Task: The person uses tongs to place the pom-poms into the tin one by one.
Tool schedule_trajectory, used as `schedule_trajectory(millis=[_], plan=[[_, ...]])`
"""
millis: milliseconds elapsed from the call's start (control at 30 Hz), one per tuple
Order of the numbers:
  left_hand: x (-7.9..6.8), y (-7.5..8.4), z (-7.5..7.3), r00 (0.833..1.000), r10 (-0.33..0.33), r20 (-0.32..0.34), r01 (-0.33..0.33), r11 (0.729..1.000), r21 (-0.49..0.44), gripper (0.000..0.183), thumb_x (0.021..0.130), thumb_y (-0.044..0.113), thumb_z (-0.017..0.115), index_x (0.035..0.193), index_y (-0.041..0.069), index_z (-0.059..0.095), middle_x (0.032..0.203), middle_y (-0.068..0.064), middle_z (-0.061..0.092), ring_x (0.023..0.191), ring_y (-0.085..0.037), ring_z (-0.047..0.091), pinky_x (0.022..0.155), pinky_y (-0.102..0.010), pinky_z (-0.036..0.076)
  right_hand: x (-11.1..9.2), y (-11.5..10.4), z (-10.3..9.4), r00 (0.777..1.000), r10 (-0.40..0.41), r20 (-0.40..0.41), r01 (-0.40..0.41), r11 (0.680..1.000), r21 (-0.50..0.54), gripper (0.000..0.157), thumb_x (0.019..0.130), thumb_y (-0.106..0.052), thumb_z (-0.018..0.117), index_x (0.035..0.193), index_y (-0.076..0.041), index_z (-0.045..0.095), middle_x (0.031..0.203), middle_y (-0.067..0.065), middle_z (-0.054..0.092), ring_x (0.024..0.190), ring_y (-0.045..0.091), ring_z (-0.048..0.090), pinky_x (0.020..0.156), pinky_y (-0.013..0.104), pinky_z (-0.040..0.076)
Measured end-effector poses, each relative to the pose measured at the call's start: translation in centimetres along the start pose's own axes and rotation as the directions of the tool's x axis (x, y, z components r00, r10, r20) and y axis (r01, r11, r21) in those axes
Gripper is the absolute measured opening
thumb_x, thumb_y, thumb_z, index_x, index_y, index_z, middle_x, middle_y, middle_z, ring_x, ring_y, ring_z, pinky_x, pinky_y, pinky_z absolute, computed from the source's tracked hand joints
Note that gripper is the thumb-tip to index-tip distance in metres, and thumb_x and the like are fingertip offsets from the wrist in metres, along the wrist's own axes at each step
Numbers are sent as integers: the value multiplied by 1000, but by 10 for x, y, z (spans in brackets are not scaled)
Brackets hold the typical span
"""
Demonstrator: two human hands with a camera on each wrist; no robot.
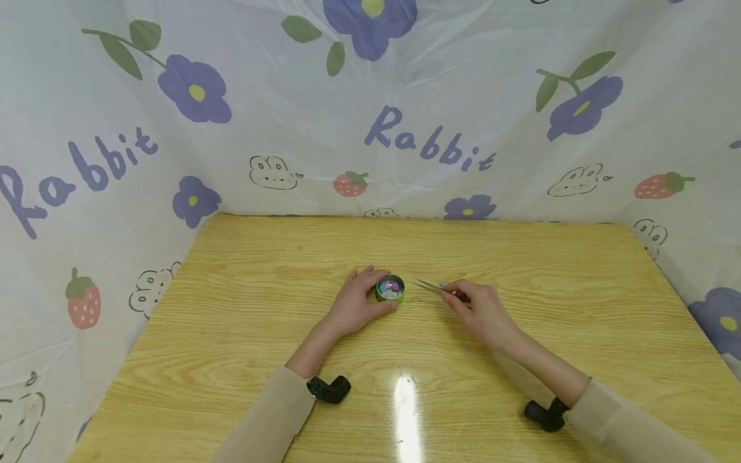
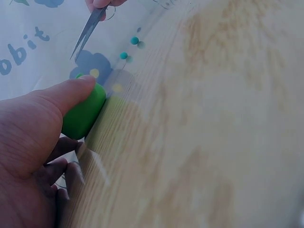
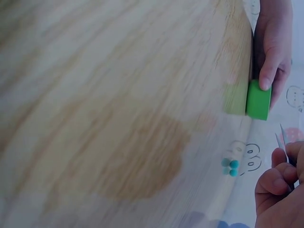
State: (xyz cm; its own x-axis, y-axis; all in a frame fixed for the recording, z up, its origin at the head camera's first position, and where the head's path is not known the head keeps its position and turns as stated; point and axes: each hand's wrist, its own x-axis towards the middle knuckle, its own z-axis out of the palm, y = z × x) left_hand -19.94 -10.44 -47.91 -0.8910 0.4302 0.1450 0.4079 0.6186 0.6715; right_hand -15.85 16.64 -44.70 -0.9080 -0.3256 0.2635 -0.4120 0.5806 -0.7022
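My left hand (image 1: 360, 301) holds a small round green tin (image 3: 258, 100) upright on the table, thumb on the near side and fingers around the far side. Inside it, in the head view, lie several purple, teal and white beads (image 1: 391, 287). A pair of tweezers (image 1: 429, 287) is pinched in my right hand (image 1: 485, 315), its points directed left at the tin. The tips stand slightly apart with nothing visible between them. Two teal beads (image 2: 135, 41) lie on the table close to the right fingers; the head view shows only one teal spot (image 1: 442, 283).
The wood-grain table (image 1: 260, 270) has a glossy surface with a light reflection at its front. A white curtain (image 1: 301, 116) printed with flowers and rabbits hangs behind and at both sides. Black wrist cameras (image 1: 329, 390) sit at both sleeves.
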Motion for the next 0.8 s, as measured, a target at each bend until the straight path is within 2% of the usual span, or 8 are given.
schedule_trajectory(millis=[200,367,533,800], plan=[[-1,-1,-1,1000,-2,0,2,1000,4,68,83,40,72,139,11,48,139,-5,50,138,-27,29,115,-44,7,-2,5,-3,998,59,7,-59,998,-14,14,94,-14,61,103,-7,68,79,4,66,60,9,55,49,24,46],[-1,0,0,1000,15,-4,-15,1000,-13,68,83,40,72,139,8,49,138,-6,51,137,-29,29,115,-46,7,-8,11,-13,994,113,7,-113,993,-35,14,94,-15,61,103,-8,69,77,4,65,55,11,51,46,25,42],[-1,0,0,1000,2,3,-2,1000,-6,69,83,40,73,139,9,49,138,-6,50,138,-28,29,115,-45,7,-14,19,-21,994,113,-4,-113,993,-46,14,94,-14,60,103,-7,69,72,3,64,49,11,46,42,25,38],[1,-2,2,1000,12,-3,-12,1000,-14,68,83,40,72,139,9,49,138,-6,50,138,-29,29,115,-45,7,-21,24,-27,988,153,-12,-153,986,-70,17,94,-16,61,105,-5,68,71,2,63,51,11,48,42,25,38]])
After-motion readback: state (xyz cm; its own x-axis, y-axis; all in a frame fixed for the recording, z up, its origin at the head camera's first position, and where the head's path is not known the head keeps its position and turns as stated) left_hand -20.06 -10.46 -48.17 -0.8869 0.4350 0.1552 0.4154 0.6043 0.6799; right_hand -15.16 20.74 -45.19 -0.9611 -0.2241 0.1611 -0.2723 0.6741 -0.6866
